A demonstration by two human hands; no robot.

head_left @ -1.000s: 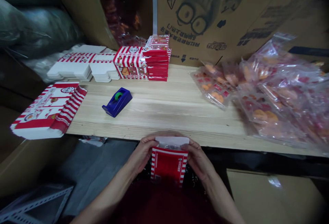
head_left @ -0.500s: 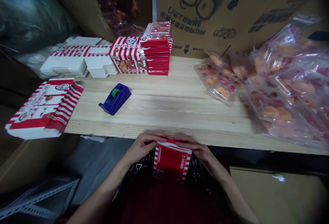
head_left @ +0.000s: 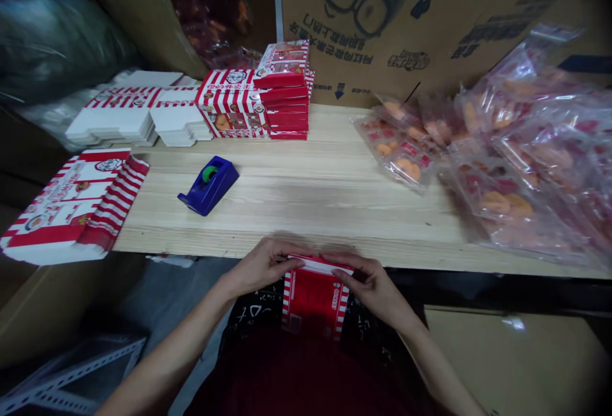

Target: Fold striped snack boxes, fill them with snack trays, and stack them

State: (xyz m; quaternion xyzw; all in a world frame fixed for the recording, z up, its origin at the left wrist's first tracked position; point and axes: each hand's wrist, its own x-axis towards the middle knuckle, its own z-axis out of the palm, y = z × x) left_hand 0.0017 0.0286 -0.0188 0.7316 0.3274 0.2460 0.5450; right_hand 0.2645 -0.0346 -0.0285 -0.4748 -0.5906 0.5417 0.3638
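Note:
A red carton with striped sides (head_left: 313,301) is held upright against my body at the table's front edge. My left hand (head_left: 268,265) grips its upper left corner, thumb on the near face and fingers behind. At the upper right corner my right hand (head_left: 364,281) pinches it the same way. Between the two thumbs shows a white strip along the carton's top edge. The carton's lower part fades into the dark clothing, and its far side is hidden.
On the table stand a blue tape dispenser (head_left: 208,185), flat striped cartons (head_left: 71,202), white folded cartons (head_left: 119,120) and a stack of filled red boxes (head_left: 287,100). Clear bags of toy-like food pieces (head_left: 516,193) pile up at right. A large cardboard box (head_left: 354,78) stands behind.
Both thumbs have come down onto the carton's near face, and the white strip at its top shows more plainly. The whole view has shifted slightly.

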